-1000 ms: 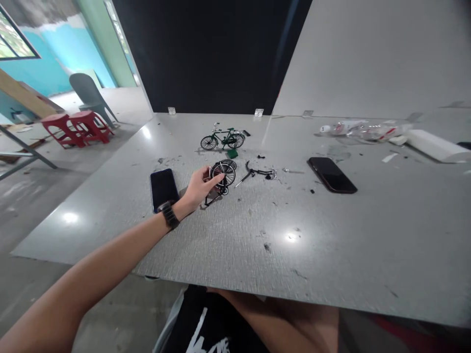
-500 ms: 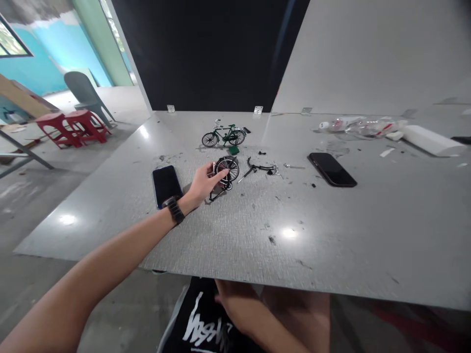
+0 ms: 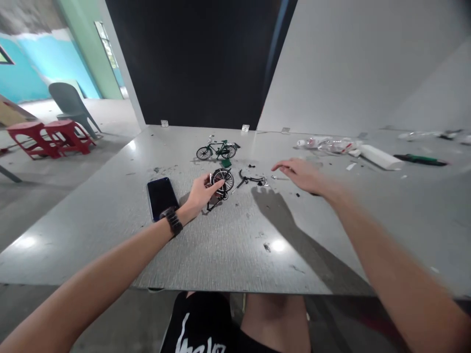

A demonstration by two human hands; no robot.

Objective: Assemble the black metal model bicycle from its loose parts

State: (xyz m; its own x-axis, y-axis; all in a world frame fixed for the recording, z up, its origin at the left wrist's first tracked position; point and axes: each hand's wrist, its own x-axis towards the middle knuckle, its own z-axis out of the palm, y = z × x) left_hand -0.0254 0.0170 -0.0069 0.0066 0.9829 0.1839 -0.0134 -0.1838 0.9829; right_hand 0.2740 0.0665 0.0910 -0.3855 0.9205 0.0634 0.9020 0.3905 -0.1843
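Observation:
Between thumb and fingers, my left hand (image 3: 200, 192) grips a partly built model bicycle (image 3: 228, 180) by its wheel, and a black frame piece juts out below. Its fingertips are partly hidden behind the wheel. My right hand (image 3: 300, 174) hovers over the table with fingers stretched out and nothing in them, close to a small silver part (image 3: 274, 177). Black bicycle frame parts (image 3: 250, 179) lie between the two hands. Behind them stands a whole green model bicycle (image 3: 217, 151), upright, with a small green piece (image 3: 225, 163) in front of it.
A phone (image 3: 162, 196) lies by my left wrist. Clear plastic packaging (image 3: 331, 145), a white box-like roll (image 3: 379, 157) and a green-black pen-shaped tool (image 3: 421, 159) are at the back right. Small black bits (image 3: 298, 195) dot the table. Red stools (image 3: 68, 137) stand on the floor at left.
My right hand has risen from my lap to above the table on the right, now covering the second phone's place. My left hand keeps its grip. The view has shifted slightly.

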